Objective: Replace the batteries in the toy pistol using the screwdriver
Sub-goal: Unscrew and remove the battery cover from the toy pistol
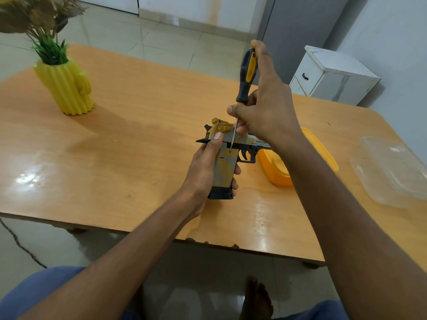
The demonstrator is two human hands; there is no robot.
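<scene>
A broad wooden table with a glossy orange-tan grain fills the middle of the frame, its near edge chipped at lower centre. At upper right stands a small white cabinet with a dark drawer pull, boxy and matte. At upper left on the table sits a ribbed yellow vase, cactus-shaped, holding green and dried foliage. At the right edge lies a clear plastic lid, thin, rounded at the corners and lightly reflective. Just left of it, partly hidden behind the right forearm, is a yellow plastic container, smooth and rounded.

At centre frame the toy pistol is held just above the table, grip toward the viewer and barrel pointing right. Its body is mottled tan and yellow plastic with a black trigger guard and a black base on the grip. The left hand wraps the grip from the left, thumb pressed along the rear of the slide and fingertips showing on the far side. The right hand sits directly above the pistol, fingers closed around the screwdriver, which stands nearly upright. Its handle is black rubber with yellow inserts; the thin steel shaft runs down past the thumb, its tip meeting the pistol's frame just above the grip.
</scene>
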